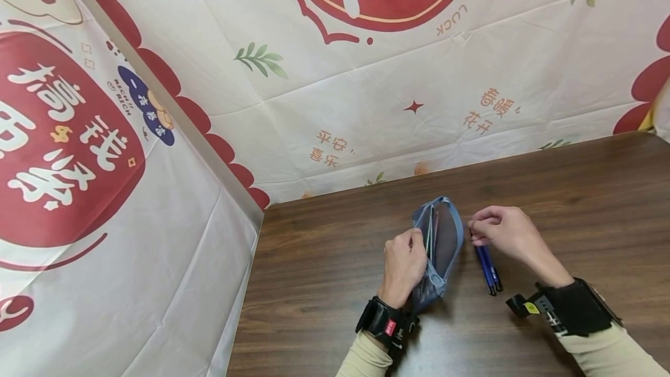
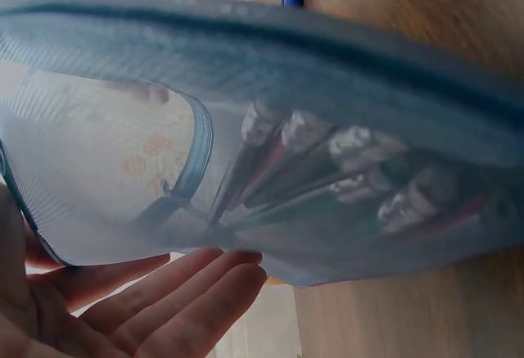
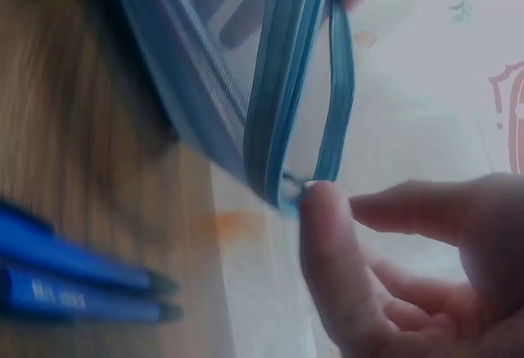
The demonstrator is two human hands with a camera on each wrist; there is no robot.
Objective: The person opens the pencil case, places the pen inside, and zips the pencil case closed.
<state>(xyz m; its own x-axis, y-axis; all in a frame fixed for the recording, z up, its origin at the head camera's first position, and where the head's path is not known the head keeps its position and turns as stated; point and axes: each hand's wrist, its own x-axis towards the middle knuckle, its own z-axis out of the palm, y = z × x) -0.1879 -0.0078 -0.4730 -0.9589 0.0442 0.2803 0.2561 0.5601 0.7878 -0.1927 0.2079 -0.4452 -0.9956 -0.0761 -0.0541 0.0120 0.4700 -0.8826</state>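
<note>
Desk: brown wood grain, slight sheen. Pouch: over the desk, thin blue see-through mesh with a ribbed zip band, mouth unzipped. Left hand: grip holds the pouch by its side. Right hand: grip narrow, near the pouch's rim; cannot tell whether it holds anything. Slim pen-like items: several already inside. Blue pens: two, straight, dark-tipped, outside on the desk.

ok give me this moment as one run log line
left hand: holds blue pouch; right hand: near pouch; two blue pens: on table
</note>
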